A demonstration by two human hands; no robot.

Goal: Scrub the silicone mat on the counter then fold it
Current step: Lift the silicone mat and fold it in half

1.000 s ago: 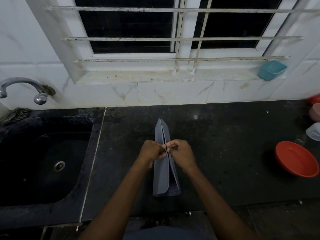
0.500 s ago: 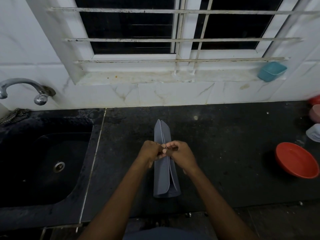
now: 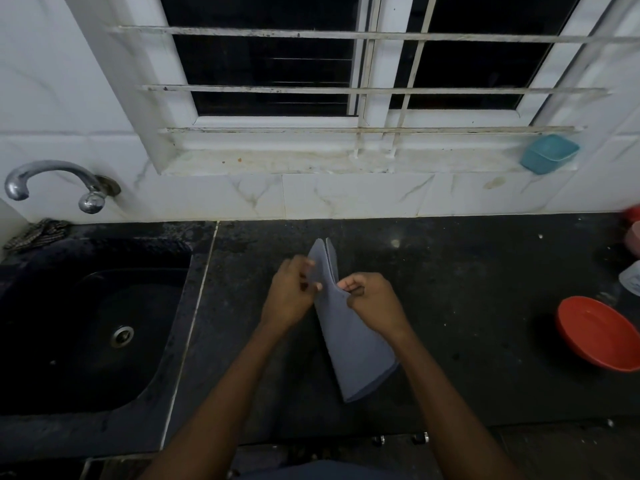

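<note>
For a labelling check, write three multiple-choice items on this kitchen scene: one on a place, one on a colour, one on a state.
1. Where does the teal square plastic container stand?
A on the floor; B on the white window sill; C inside a drawer.
2. What colour is the shallow round plastic bowl on the black stone counter?
A green; B red; C white.
3. How is the grey silicone mat?
A spread flat; B rolled into a tube; C folded in layers, held by the left hand and the right hand.

Key: B, it sits at the sill's right end; B, it is plainly red; C, both hands grip its layers.
</note>
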